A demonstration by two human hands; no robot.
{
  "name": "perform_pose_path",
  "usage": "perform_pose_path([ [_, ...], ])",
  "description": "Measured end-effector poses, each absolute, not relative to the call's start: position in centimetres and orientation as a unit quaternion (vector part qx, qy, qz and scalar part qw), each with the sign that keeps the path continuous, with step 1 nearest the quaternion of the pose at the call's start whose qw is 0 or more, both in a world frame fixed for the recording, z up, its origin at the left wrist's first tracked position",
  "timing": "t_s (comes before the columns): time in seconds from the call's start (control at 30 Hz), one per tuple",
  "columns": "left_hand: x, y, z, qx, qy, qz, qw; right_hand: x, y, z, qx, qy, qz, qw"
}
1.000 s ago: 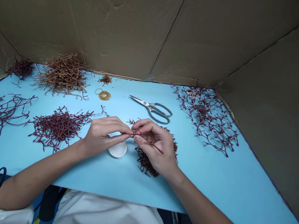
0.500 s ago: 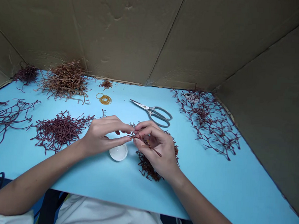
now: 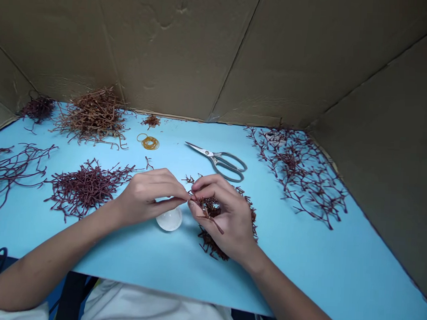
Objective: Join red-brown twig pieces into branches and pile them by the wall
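Observation:
Between my two hands is a thin reddish-brown twig (image 3: 215,223), its forked end sticking out below the right thumb. My right hand (image 3: 225,211) pinches it between thumb and fingers. Fingertips of my left hand (image 3: 157,193) are closed at the twig's other end, meeting the right fingertips. Under and behind my right hand lies a pile of short dark brown twig pieces (image 3: 211,244), partly covered by the hand. Just below my left fingers a small white bowl (image 3: 169,220) stands on the light blue table (image 3: 138,257).
Green-handled scissors (image 3: 217,160) lie beyond my hands, with yellow rubber bands (image 3: 150,142) to their left. Purple-brown twigs (image 3: 89,186) are heaped at left, a brown twig heap (image 3: 95,116) behind them. Branching twigs (image 3: 299,170) spread at right. Cardboard walls (image 3: 177,46) enclose the back and sides.
My left thumb and fingers have closed together at the twig's end. The twig in my right hand has tilted, its free end now lower and slightly left.

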State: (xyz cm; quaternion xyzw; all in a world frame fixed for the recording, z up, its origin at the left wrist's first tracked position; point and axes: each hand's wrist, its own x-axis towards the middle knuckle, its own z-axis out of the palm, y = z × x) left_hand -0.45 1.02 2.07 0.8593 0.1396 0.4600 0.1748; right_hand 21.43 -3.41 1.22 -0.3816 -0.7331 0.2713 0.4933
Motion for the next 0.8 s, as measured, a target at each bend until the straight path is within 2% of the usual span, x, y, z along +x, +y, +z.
perform_pose_path([
  [0.5,0.0,0.0,1.6,0.765,0.281,0.434,0.384,21.5,-3.5,0.7,-0.374,-0.759,0.220,0.485],
  [0.67,0.1,-0.4,1.7,0.757,0.318,0.429,0.376,21.5,-3.2,0.8,-0.379,-0.776,0.163,0.478],
  [0.8,0.8,0.1,2.7,0.761,0.336,0.452,0.322,22.9,-3.3,2.2,-0.412,-0.799,0.101,0.426],
])
